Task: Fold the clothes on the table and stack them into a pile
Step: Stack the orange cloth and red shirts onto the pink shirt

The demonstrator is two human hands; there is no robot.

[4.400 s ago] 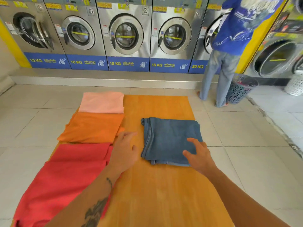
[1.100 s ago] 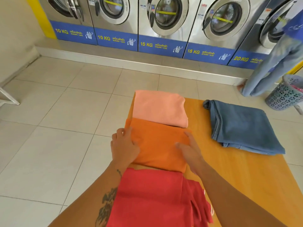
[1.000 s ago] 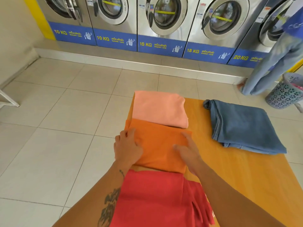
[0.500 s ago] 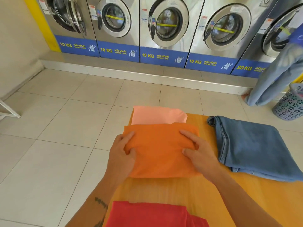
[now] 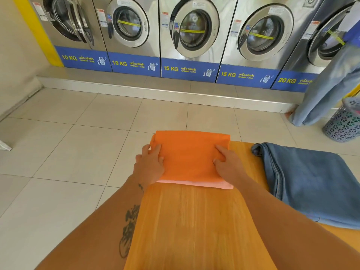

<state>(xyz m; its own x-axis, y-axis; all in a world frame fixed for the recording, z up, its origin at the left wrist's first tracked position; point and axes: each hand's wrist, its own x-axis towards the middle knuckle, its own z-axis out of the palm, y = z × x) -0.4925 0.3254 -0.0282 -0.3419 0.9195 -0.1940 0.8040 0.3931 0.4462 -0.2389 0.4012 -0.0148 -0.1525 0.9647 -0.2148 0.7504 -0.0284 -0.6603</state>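
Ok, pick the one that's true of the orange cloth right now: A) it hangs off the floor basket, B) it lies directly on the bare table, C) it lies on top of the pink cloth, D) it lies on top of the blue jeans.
C: the orange cloth covers the pink cloth, whose near edge peeks out beneath it.

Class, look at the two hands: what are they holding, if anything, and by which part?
Both hold the folded orange cloth: left hand at its left edge, right hand at its right edge, over the pink cloth.

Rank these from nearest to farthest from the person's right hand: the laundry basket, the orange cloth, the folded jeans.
1. Orange cloth: under the right hand, touching it.
2. Folded jeans: on the table, to its right.
3. Laundry basket: on the floor, far right.
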